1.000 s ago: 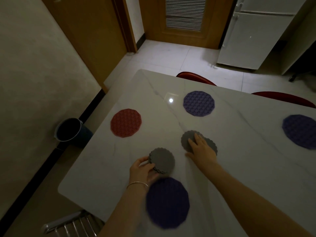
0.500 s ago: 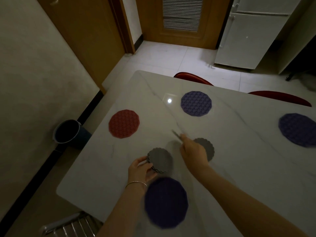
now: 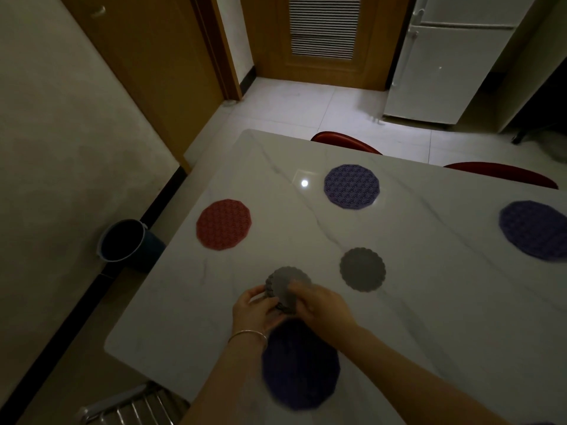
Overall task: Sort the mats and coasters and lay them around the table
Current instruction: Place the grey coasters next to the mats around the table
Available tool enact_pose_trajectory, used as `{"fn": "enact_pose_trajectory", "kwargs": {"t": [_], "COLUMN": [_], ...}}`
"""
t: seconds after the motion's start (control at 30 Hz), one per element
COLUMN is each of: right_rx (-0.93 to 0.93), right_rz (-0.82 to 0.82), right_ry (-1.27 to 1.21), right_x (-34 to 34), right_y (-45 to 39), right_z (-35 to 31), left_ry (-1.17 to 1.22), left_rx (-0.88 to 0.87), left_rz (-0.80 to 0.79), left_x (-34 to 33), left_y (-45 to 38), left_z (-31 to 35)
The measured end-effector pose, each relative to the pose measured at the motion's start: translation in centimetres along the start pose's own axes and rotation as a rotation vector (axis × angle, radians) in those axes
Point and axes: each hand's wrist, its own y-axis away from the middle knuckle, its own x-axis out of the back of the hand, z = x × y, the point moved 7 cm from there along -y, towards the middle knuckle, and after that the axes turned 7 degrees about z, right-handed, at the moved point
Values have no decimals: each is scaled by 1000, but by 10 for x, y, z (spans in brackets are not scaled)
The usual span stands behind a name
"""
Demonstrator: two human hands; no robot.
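Left hand (image 3: 256,309) gripping a stack of grey scalloped round coasters (image 3: 285,288) above the white marble-look table (image 3: 429,302); right hand (image 3: 322,303) pinching its near edge, apparently the top coaster, though blurred. Single grey scalloped coaster (image 3: 362,269) flat just right. Red patterned round mat (image 3: 224,224) farther left, dark purple round mat (image 3: 300,365) beneath the wrists.

Dim room, white marble worktop (image 3: 429,302) with a lamp glare, pale tiled floor (image 3: 306,108), louvred wooden door (image 3: 322,35), white fridge (image 3: 445,65), two red chairs (image 3: 346,142), dark bucket (image 3: 122,240) by beige wall (image 3: 46,133)
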Motion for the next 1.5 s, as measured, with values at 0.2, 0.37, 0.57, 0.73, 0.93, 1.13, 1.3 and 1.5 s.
{"fn": "enact_pose_trajectory", "kwargs": {"t": [0.2,0.37,0.57,0.73,0.93,1.13,1.3,1.5], "right_rx": [-356,-324,-185,-98,-23,-40,-18,-7], "right_rz": [109,-89,166,257,11,-45,-79,-18], "right_ry": [258,488,451,105,49,29,-18,-26], "right_x": [56,55,77,53,-25,-37,-25,3], "right_y": [-5,2,1,4,15,19,16,28], "right_z": [93,120,83,35,0,5,5,9], "left_ry": [-41,-46,-59,-65,24,51,55,5], "left_rx": [-20,-19,-23,-26,-15,-32,-41,-99], "left_rz": [16,25,23,39,13,-19,-76,-140], "left_x": [-1,0,0,2,-1,0,-5,-16], "left_y": [2,1,0,-2,1,3,3,19], "left_z": [2,-1,-1,-3,-6,-7,-5,0]}}
